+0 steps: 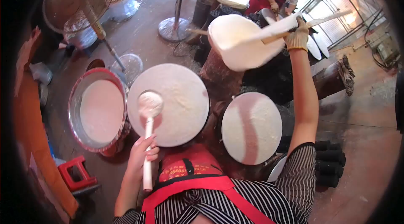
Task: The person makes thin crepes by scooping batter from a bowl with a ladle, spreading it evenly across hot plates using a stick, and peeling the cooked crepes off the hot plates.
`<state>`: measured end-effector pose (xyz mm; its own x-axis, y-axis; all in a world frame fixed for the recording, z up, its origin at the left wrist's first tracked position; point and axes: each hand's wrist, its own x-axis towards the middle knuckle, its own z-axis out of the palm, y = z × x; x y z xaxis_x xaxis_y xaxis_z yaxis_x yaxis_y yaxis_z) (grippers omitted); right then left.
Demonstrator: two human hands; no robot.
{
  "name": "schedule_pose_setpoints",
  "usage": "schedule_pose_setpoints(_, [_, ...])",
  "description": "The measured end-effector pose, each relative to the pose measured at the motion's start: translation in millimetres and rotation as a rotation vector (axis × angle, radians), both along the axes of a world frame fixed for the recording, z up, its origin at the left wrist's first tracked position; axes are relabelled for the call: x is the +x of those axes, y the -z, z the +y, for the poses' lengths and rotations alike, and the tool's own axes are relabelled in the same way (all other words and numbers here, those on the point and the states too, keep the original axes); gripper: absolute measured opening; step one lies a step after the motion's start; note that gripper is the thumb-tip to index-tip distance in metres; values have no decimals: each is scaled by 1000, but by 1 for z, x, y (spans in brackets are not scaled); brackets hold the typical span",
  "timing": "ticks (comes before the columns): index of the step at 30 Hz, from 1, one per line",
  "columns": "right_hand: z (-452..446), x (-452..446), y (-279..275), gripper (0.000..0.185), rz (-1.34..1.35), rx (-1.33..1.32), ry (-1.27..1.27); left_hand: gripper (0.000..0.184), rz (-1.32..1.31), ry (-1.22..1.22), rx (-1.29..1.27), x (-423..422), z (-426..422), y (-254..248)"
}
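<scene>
My left hand is closed around the pale handle of a ladle. The ladle's bowl, coated with white batter, is over the left part of a large round griddle, whose surface carries a thin pale layer. On my right, my gloved right hand is raised and closed on a long flat wooden stick, blurred at its edges. Below and left of the stick is a thin round white pancake; whether it touches the stick I cannot tell. A smaller griddle with a pale layer lies between my arms.
A red-rimmed basin of white batter stands left of the large griddle. A fan, a red stool, a pole base and black cylinders are around. Another person in a red apron works at the back.
</scene>
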<state>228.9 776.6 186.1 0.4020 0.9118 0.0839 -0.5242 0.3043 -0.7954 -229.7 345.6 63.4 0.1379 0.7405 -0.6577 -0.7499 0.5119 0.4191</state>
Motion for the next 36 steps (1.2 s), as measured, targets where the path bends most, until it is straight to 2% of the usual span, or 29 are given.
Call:
schedule_pose_setpoints(1, [26, -2, -15, 16, -10, -65, 47, 15, 6, -48, -6, -14, 7, -6])
schedule_pose_setpoints(3, [23, -24, -19, 10, 1, -99, 153, 20, 30, -144, 18, -40, 4, 12])
schedule_pose_setpoints(4, [34, -19, -4, 7, 61, 20, 100, 21, 37, -190, 11, -50, 3, 12])
schedule_pose_setpoints(5, [47, -19, 16, 9, 153, -43, 110, 21, 41, -232, 4, -61, 4, 17])
schedule_pose_setpoints(8, [44, -36, 89, 12, 213, -169, 183, 22, -51, -340, 14, -91, 9, 29])
schedule_pose_setpoints(10, [57, -23, 178, 14, 300, -239, 108, 21, -129, -406, 5, -101, 10, 30])
schedule_pose_setpoints(12, [43, -42, 230, 2, 297, -372, 278, 22, -155, -500, -6, -98, 9, 22])
schedule_pose_setpoints(13, [50, -40, 281, 9, 263, -447, 388, 23, -177, -553, -11, -95, 7, 17])
schedule_pose_setpoints(14, [43, -43, 297, 11, 337, -553, 453, 24, -223, -585, -12, -89, 6, 9])
schedule_pose_setpoints(15, [34, -46, 302, 11, 315, -747, 500, 25, -266, -615, -16, -84, 4, 1])
schedule_pose_setpoints(18, [24, -42, 320, 13, 348, -734, 468, 26, -316, -689, -31, -70, -1, -15])
schedule_pose_setpoints(25, [5, -59, 298, 23, 132, -803, 393, 28, -431, -785, -72, -78, -11, -15])
schedule_pose_setpoints(28, [-10, -81, 291, 28, 145, -758, 494, 29, -507, -812, -80, -106, -20, -15])
schedule_pose_setpoints(29, [-20, -93, 289, 24, 140, -684, 560, 30, -516, -821, -61, -121, -25, -14])
schedule_pose_setpoints(31, [-49, -107, 305, 20, 88, -537, 420, 31, -529, -841, -50, -169, -38, 4])
schedule_pose_setpoints(33, [-108, -160, 291, 17, -122, -579, 200, 32, -173, -613, 96, -252, -69, 68])
schedule_pose_setpoints(35, [-180, -248, 260, 20, -241, -633, -60, 32, 805, -522, -174, -299, -47, 107])
schedule_pose_setpoints(36, [-217, -285, 271, 24, -253, -636, -172, 34, 1171, -311, -252, -343, -46, 142])
